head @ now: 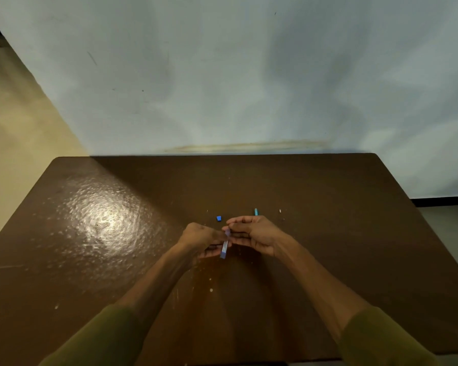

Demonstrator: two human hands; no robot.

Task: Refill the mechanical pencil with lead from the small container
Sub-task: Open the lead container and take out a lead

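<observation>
Pale, scuffed wall (222,75) rises behind a dark brown, glossy tabletop (328,233), whose left part carries a bright patch of reflected light. Both of the person's arms reach over the near edge in olive-green sleeves (381,339), and the two hands meet above the middle of the table.

The left hand (198,240) is curled around a small, slim, translucent blue rectangular lead container (224,249), gripping it along its side so that its lower end pokes out toward the person and its upper end points up toward the other hand. The right hand (251,233) sits just beside the left one, fingers bent, thumb and fingertips pinched together right at the container's upper end. Whether a lead is between those fingertips I cannot tell; it is too fine and blurred to make out.

Just beyond the hands, toward the wall, a small blue cap (218,218) lies on the table, apart from the container. To the right of the cap, a turquoise mechanical pencil (256,212) lies on the table with only its far end showing past the right hand's knuckles. Farther right of the pencil rests a tiny pale speck (280,211), too small to identify.
</observation>
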